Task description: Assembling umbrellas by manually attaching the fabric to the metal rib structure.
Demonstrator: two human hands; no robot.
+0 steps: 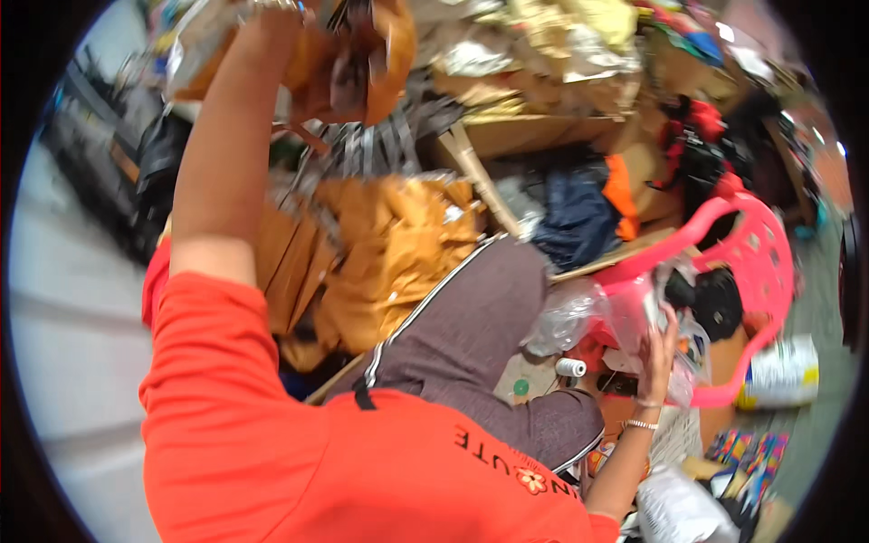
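My left arm stretches up to the top edge, where the wrist with a band on it shows; the hand itself is cut off. Beside that forearm is a brown, leather-like piece, blurred by motion. My right hand has its fingers stretched out and spread. It lies against clear plastic on the seat of a pink plastic chair; whether it presses on the plastic I cannot tell. Black round items lie on the seat beyond the fingers. Left of this hand is a white thread spool.
Brown folded material is heaped beyond my legs. An open cardboard box holds dark blue cloth and an orange strip. Yellowish packages are piled at the back. A white plastic bag lies at the lower right.
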